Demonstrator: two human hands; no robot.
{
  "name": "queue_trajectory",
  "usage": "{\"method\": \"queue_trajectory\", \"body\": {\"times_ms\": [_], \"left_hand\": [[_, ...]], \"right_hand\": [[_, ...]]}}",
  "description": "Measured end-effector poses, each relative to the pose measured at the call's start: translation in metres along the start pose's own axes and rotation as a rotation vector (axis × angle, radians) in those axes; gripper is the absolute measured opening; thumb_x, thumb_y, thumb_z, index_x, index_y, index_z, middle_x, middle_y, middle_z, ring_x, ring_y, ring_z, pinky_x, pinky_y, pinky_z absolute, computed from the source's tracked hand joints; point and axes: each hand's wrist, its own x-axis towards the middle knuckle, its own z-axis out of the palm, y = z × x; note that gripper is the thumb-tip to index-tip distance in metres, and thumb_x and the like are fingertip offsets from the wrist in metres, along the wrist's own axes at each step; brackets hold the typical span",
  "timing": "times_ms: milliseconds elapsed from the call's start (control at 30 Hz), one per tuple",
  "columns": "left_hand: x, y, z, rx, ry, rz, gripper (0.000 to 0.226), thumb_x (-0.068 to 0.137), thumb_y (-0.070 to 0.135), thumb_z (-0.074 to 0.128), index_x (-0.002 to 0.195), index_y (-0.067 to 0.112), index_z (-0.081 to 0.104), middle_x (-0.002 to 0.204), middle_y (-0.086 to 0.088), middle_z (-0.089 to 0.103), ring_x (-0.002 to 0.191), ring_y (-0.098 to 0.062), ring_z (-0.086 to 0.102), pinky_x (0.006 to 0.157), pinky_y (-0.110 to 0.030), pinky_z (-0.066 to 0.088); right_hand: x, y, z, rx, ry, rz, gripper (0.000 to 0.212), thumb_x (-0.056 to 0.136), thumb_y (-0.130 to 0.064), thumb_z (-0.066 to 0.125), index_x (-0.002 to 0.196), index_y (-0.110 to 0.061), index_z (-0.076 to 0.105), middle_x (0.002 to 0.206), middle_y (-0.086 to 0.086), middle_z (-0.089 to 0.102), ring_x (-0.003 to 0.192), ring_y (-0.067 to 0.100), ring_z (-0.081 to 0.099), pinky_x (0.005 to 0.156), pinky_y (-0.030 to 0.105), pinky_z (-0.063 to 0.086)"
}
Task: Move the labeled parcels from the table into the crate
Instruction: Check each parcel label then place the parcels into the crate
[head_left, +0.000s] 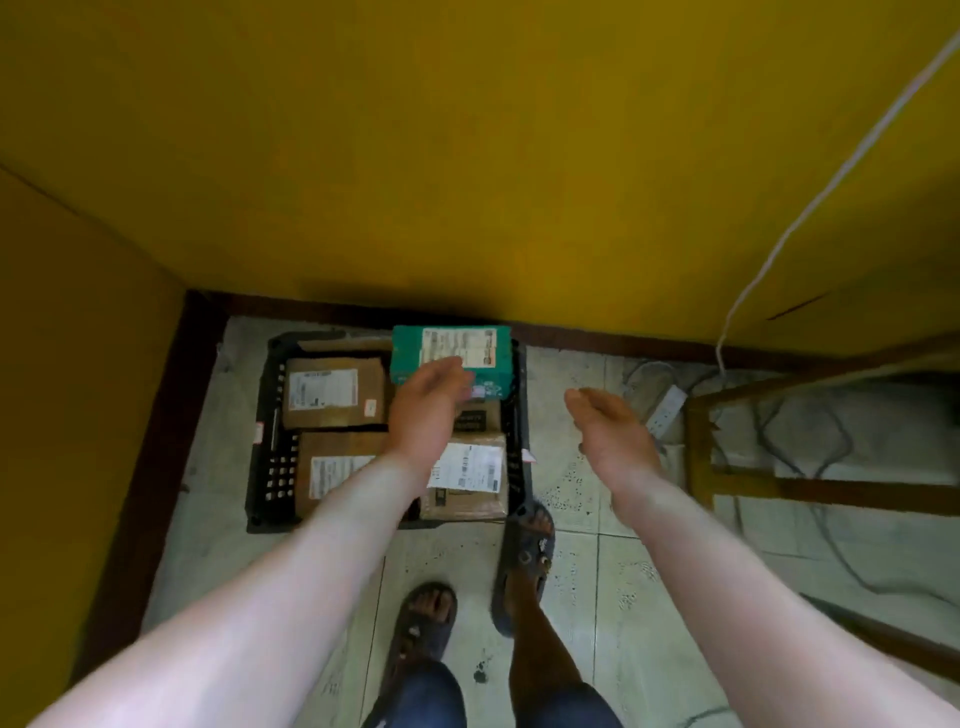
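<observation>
Teal parcel (410, 356), perched atop the pile in the crate (267, 431), could get knocked off by the left hand (426, 410). Nothing's gripped; fingers (451, 372) there and on the right hand (608, 431) are loosely open.

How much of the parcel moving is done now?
Done: several brown cardboard parcels and the teal labeled box lie in the black plastic crate. In hand: nothing; the left hand is over the teal box, the right hand open. Left: unclear, no tabletop visible.
</observation>
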Motion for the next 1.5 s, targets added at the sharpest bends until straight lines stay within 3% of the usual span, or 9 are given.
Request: {"method": "queue_trajectory", "body": {"times_ms": [167,267,433,767,867,933,1033,1133,1500], "left_hand": [[-0.087,0.051,0.020,0.037,-0.170,0.064,0.024,0.100,0.022,0.051,0.123,0.019,0.060,0.116,0.000,0.069,0.107,-0.012,0.065,0.092,-0.026,0.048],[-0.134,0.073,0.043,0.091,-0.232,0.101,0.020,0.101,0.028,0.049,0.117,0.025,0.062,0.115,0.004,0.069,0.106,-0.011,0.064,0.096,-0.030,0.046],[-0.210,0.094,0.109,0.170,-0.412,0.174,0.017,0.101,0.031,0.050,0.108,0.030,0.065,0.110,0.006,0.071,0.101,-0.010,0.066,0.091,-0.030,0.048],[-0.365,0.072,0.297,0.243,-0.728,0.245,0.013,0.097,0.018,0.057,0.101,0.019,0.069,0.095,0.002,0.076,0.090,-0.014,0.070,0.076,-0.024,0.051],[-0.408,0.047,0.363,0.253,-0.776,0.234,0.014,0.097,0.019,0.056,0.102,0.018,0.069,0.096,0.002,0.076,0.089,-0.015,0.069,0.078,-0.027,0.049],[-0.433,0.030,0.402,0.261,-0.814,0.227,0.014,0.098,0.018,0.055,0.103,0.017,0.068,0.094,0.001,0.075,0.087,-0.015,0.068,0.078,-0.027,0.048],[-0.466,0.011,0.450,0.275,-0.824,0.224,0.014,0.097,0.017,0.056,0.104,0.016,0.069,0.091,0.002,0.077,0.087,-0.016,0.070,0.080,-0.028,0.050],[-0.483,0.001,0.488,0.281,-0.812,0.225,0.015,0.097,0.019,0.058,0.105,0.017,0.070,0.094,0.002,0.078,0.091,-0.017,0.071,0.079,-0.027,0.052],[-0.428,0.025,0.614,0.164,-0.663,0.218,0.016,0.096,0.015,0.058,0.106,0.014,0.071,0.095,-0.001,0.078,0.087,-0.017,0.069,0.086,-0.033,0.050]], "right_hand": [[-0.108,-0.020,-0.049,0.106,0.090,-0.029,0.049,0.094,-0.046,0.053,0.138,-0.025,0.047,0.137,-0.002,0.054,0.119,0.019,0.052,0.102,0.037,0.040],[-0.164,-0.024,-0.084,0.124,0.161,-0.084,0.043,0.094,-0.046,0.053,0.133,-0.028,0.052,0.130,-0.010,0.055,0.115,0.011,0.051,0.099,0.032,0.041],[-0.233,-0.011,-0.153,0.206,0.295,-0.156,0.034,0.093,-0.045,0.055,0.124,-0.031,0.059,0.120,-0.014,0.061,0.110,0.006,0.055,0.101,0.033,0.046],[-0.320,0.099,-0.344,0.411,0.542,-0.213,0.002,0.093,-0.035,0.060,0.091,-0.033,0.061,0.102,-0.015,0.066,0.098,0.006,0.062,0.088,0.026,0.050],[-0.338,0.149,-0.406,0.441,0.576,-0.225,0.004,0.093,-0.033,0.059,0.096,-0.032,0.062,0.102,-0.013,0.066,0.100,0.008,0.061,0.092,0.031,0.051],[-0.347,0.180,-0.443,0.483,0.596,-0.222,0.012,0.093,-0.031,0.060,0.103,-0.027,0.064,0.104,-0.009,0.067,0.099,0.008,0.061,0.084,0.025,0.050],[-0.356,0.218,-0.490,0.519,0.592,-0.215,0.008,0.093,-0.031,0.060,0.099,-0.027,0.064,0.100,-0.011,0.067,0.096,0.005,0.060,0.072,0.018,0.044],[-0.348,0.240,-0.530,0.528,0.577,-0.200,0.010,0.094,-0.032,0.060,0.100,-0.026,0.065,0.099,-0.010,0.067,0.096,0.007,0.060,0.071,0.018,0.043],[-0.241,0.222,-0.640,0.422,0.432,-0.159,0.012,0.094,-0.033,0.058,0.103,-0.027,0.064,0.104,-0.008,0.066,0.102,0.010,0.061,0.095,0.034,0.050]]}}
